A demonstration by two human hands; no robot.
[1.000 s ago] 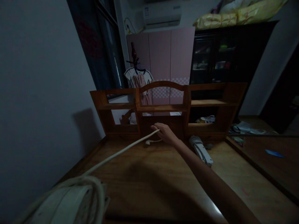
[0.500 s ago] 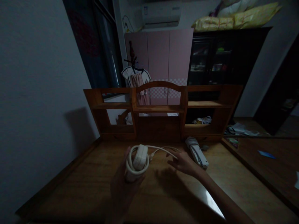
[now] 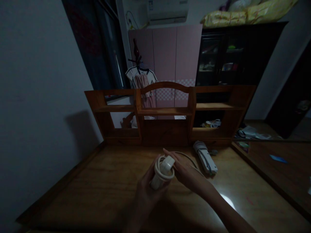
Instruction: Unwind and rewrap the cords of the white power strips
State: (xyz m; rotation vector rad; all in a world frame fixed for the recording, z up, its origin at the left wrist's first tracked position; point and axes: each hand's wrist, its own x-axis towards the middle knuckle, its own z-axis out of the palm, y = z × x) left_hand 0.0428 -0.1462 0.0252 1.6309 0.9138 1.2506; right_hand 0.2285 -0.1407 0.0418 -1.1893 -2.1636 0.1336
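Note:
My left hand (image 3: 147, 191) is closed around a white power adapter (image 3: 168, 163), which it holds tilted above the wooden desk. A pale cable (image 3: 159, 170) is wound in several loops around the adapter. Right beside the coil, my right hand (image 3: 186, 173) reaches in with its index finger extended past the adapter, its other fingers closed on the cable. The free stretch of cable bows out behind that hand and toward the right. What the fingertips do against the coil is partly hidden.
A white power strip (image 3: 206, 158) with its cord wrapped at one end lies on the desk (image 3: 102, 187) to the right. Along the back edge stands a wooden shelf unit (image 3: 165, 112). The wall (image 3: 48, 113) borders the left side.
My left hand has brought the adapter to the right. My right hand has moved left to the coil, carrying the cable around it. The power strip stays put.

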